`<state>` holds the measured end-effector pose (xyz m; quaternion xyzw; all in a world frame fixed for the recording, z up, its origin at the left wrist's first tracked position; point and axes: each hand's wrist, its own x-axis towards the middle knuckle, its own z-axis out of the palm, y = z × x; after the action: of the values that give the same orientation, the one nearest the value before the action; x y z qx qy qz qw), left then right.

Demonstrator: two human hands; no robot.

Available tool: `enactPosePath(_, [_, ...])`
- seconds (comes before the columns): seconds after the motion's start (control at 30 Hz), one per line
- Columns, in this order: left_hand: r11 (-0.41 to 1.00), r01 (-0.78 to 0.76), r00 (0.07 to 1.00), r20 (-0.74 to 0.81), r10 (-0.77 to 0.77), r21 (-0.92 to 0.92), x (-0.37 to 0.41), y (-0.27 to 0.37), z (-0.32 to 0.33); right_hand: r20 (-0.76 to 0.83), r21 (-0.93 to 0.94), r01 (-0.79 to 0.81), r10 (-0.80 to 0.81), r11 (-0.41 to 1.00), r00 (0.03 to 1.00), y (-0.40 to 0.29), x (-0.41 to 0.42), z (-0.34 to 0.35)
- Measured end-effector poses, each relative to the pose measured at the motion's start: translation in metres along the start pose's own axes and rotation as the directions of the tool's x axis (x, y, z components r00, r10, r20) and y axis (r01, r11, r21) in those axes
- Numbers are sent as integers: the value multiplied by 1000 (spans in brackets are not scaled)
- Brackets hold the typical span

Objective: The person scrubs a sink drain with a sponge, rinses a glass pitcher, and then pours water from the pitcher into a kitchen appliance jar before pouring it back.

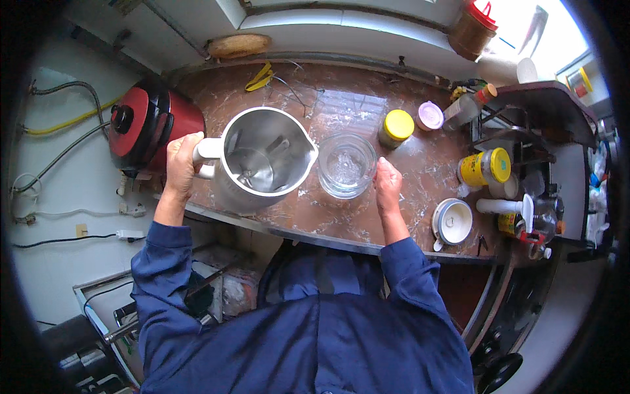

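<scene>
My left hand (182,162) is closed around the white handle of a large jug with a steel interior (268,152), held with its spout pointing right. The jug is open at the top, and its inside looks shiny. Just right of the spout is a clear glass mug (346,166) with what looks like clear liquid in it. My right hand (388,180) grips the mug at its right side; the handle is mostly hidden by the fingers. Behind that hand stands a jar with a yellow lid (398,124), beside a small container with a pink lid (430,116).
A red and black cooker (157,130) stands at the left. At the right are a glass bottle (462,111), a yellow-labelled jar (475,167), and a white enamel-like cup (454,221) near the edge of the brown countertop (305,216). Yellow strips (259,79) lie at the back.
</scene>
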<state>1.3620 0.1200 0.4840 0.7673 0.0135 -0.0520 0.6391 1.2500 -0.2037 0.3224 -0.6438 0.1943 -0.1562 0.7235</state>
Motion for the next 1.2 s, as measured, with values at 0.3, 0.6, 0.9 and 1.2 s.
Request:
enactPosePath(0.3, [928,-58,972,-234,-32,-367,-12,-54,-38,-40,6,-75,75,997,996,-3,-2,2])
enactPosePath(0.6, [790,-194,916,-395,-66,-581,-18,-105,-62,-63,-48,-53,50,997,997,-3,-3,3])
enactPosePath(0.9, [773,-170,885,-439,-152,-611,-27,-123,-70,-47,-89,-82,79,993,996,-5,-3,2])
enactPosePath(1.2, [828,-111,814,-528,-242,-550,-31,-124,-71,47,-137,-72,79,988,996,-3,-1,-5])
